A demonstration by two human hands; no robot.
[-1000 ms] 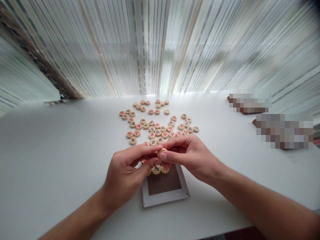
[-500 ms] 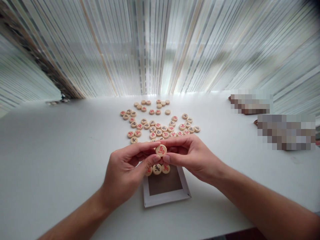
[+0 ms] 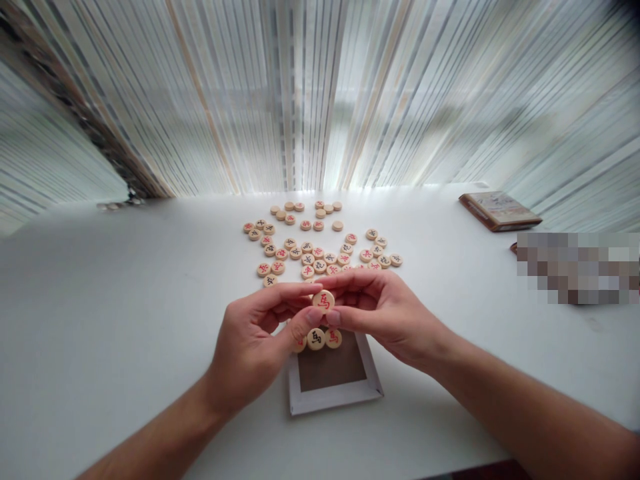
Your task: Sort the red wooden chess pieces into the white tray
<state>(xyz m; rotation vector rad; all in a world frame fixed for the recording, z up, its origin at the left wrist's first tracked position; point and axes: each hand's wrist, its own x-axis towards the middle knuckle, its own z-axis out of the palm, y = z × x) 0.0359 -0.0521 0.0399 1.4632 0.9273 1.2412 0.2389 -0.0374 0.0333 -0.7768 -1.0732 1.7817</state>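
Note:
Between my two hands is a round wooden xiangqi piece (image 3: 323,302) with a red character, its face turned toward me. My left hand (image 3: 265,327) pinches it from the left with thumb and fingers. From the other side my right hand (image 3: 383,313) grips its right edge, the thumbs almost meeting below. Under the hands lies a shallow tray (image 3: 335,400) with a white rim and brown floor. A row of pieces lies at its far part, among them a black-marked piece (image 3: 316,339) and a red-marked piece (image 3: 333,338); my left thumb partly covers another.
Many loose xiangqi pieces (image 3: 319,266), red and black, are spread on the white table (image 3: 150,320) beyond my hands, a few showing blank faces. A flat box (image 3: 500,208) lies at the right, near a blurred-out object (image 3: 575,267). A striped string curtain (image 3: 250,100) hangs behind the table.
The whole view has shifted very slightly. Both hands keep the same hold on the piece, and the pieces in the tray stay where they were.

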